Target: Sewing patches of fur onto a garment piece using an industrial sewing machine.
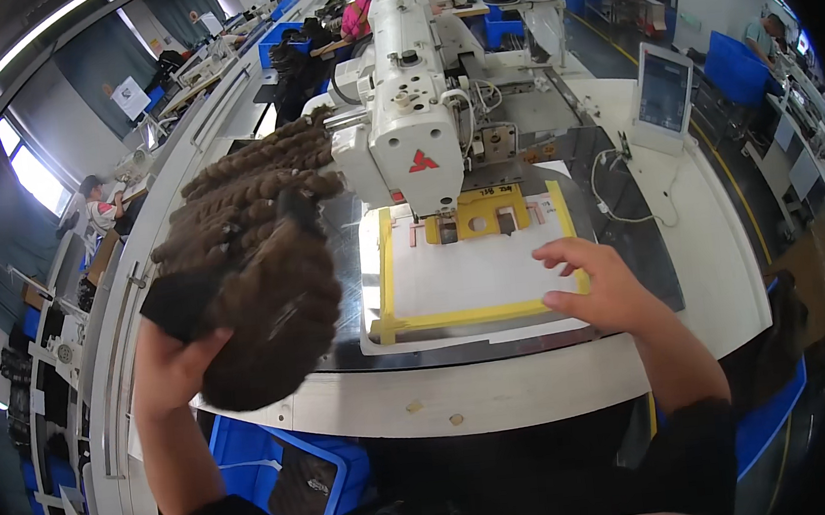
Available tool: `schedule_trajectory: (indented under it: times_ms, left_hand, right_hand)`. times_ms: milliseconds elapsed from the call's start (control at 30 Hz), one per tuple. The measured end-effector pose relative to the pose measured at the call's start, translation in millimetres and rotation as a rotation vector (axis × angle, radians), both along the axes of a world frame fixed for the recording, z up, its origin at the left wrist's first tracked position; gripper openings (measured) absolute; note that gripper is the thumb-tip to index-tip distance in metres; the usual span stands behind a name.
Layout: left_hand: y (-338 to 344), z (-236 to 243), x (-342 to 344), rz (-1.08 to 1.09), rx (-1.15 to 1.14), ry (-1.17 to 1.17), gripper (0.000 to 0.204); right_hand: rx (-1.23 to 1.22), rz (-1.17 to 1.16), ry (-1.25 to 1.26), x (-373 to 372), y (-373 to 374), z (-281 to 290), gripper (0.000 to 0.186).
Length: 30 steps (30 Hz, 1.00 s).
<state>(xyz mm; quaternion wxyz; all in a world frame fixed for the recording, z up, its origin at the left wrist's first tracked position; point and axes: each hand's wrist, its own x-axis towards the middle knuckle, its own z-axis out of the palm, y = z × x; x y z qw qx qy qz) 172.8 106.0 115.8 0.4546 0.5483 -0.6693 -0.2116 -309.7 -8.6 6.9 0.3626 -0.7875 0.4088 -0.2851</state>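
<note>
Clasping brown fabric (279, 315) in left grip (177, 365), right grip (599, 284) empty, loosely spread, blue bin (353, 467) holding cloth (301, 492).

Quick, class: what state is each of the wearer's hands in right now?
Left hand: closed, holding brown puffy fabric.
Right hand: open, empty, above the yellow-edged white sheet.

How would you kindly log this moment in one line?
left hand: holding brown cloth | right hand: open, near white sheet | sewing machine: ahead

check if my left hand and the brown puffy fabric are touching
Touching: the head view shows the left hand gripping the edge of the brown puffy fabric.
</note>
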Motion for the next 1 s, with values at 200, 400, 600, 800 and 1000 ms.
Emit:
schedule_trajectory:
  times_ms: [200,400,600,800,1000]
  left_hand:
    - [-75.4,-19.1,-108.6,-0.431,0.020,0.379,0.052]
    - [-100.6,-63.0,-134.3,-0.590,0.087,0.567,0.051]
    - [-93.6,-75.9,-138.1,-0.622,0.073,0.659,0.049]
    - [-76.8,-72.1,-122.2,-0.623,0.080,0.679,0.056]
    - [-73.1,-75.7,-126.3,-0.359,0.000,0.516,0.076]
  right_hand:
    - [0.320,0.217,-0.568,32.1,-15.7,16.5,0.086]
    - [0.241,-0.173,-0.638,20.3,-25.7,16.8,0.075]
    - [0.762,0.154,-0.666,31.6,-21.5,-23.8,0.069]
    - [0.784,0.040,-1.049,37.9,-6.0,-13.4,0.066]
    - [0.115,0.002,-0.909,28.4,0.0,-19.6,0.052]
